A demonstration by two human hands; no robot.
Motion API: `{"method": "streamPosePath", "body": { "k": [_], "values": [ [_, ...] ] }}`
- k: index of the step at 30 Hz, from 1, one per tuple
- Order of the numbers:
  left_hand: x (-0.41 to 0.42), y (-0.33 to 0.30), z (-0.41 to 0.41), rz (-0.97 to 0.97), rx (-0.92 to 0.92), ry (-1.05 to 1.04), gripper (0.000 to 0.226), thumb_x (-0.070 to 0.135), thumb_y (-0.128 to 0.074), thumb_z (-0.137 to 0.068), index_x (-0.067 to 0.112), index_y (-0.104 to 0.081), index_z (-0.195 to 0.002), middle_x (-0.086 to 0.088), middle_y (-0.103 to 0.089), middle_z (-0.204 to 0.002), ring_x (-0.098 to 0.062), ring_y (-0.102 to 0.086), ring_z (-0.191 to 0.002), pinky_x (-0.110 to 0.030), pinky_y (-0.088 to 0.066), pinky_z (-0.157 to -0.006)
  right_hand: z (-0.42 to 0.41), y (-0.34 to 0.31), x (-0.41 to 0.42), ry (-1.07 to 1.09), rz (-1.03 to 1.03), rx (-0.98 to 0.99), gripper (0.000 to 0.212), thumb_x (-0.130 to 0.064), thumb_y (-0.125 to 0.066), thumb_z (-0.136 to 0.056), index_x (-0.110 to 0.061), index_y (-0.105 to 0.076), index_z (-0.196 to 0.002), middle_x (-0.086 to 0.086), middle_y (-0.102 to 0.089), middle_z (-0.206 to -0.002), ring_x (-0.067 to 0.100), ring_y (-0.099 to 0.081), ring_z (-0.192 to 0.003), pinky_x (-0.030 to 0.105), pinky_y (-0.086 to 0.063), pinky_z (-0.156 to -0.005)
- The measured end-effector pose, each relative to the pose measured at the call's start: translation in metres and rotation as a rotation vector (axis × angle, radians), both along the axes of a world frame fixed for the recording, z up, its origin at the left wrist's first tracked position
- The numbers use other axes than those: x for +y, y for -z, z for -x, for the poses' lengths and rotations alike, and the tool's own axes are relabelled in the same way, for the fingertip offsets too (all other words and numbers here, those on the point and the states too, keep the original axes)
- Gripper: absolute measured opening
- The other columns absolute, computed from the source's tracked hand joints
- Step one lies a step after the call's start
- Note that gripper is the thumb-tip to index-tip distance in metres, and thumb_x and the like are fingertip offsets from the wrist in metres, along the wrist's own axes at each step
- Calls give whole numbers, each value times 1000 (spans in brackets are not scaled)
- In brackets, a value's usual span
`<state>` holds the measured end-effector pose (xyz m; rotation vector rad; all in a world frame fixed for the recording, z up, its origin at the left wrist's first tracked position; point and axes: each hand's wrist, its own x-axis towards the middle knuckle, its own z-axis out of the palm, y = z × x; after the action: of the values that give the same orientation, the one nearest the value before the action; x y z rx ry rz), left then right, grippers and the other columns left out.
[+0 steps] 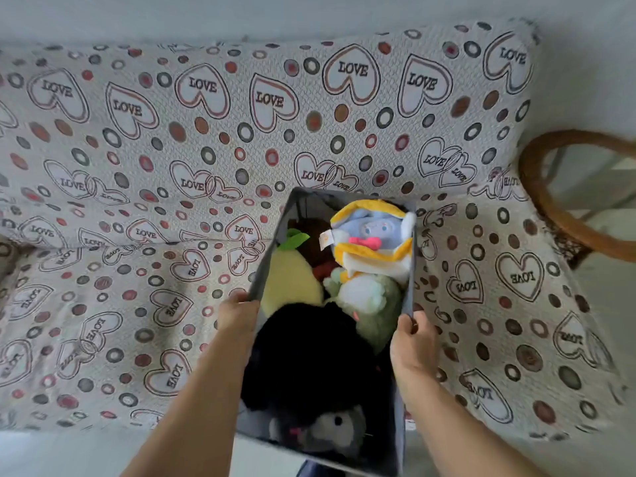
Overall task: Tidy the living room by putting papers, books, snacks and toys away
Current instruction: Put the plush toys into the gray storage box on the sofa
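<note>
A grey fabric storage box [409,270] full of plush toys hangs over the sofa seat, held between both hands. My left hand [237,316] grips its left wall and my right hand [414,342] grips its right wall, thumb over the rim. Inside lie a blue and yellow plush [373,235], a yellow pear plush [289,280] with a green leaf, a pale green plush [371,301], a large black plush [313,356] and a grey plush [330,428] at the near end.
A sofa [144,215] covered in a cloth with hearts, LOVE lettering and dots fills the view. A round wooden rim [537,187] of a chair or side table stands to the right. White floor shows along the bottom edge.
</note>
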<state>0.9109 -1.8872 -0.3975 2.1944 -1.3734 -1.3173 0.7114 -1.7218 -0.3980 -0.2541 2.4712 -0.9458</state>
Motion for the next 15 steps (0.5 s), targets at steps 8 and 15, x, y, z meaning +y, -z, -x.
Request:
{"method": "streamPosePath", "body": {
  "k": [8,15],
  "values": [
    [94,-111,50,253,275,-144,14,13,-57,-88,4,-67,-93,-10,-62,-72,-28,-59,-72,-29,-43,-63,67,-90,62,148,242,145,18,-22,-50,-91,-12,-54,-77,15,-59,-89,36,-55,-84,41,-41,-72],
    [153,-203,77,374,491,-106,23,7,-57,-87,15,-61,-66,-8,-59,-63,-23,-55,-65,-33,-45,-64,103,-175,120,193,511,245,17,-20,-55,-88,-11,-57,-73,9,-58,-83,26,-52,-76,37,-42,-71]
  ]
}}
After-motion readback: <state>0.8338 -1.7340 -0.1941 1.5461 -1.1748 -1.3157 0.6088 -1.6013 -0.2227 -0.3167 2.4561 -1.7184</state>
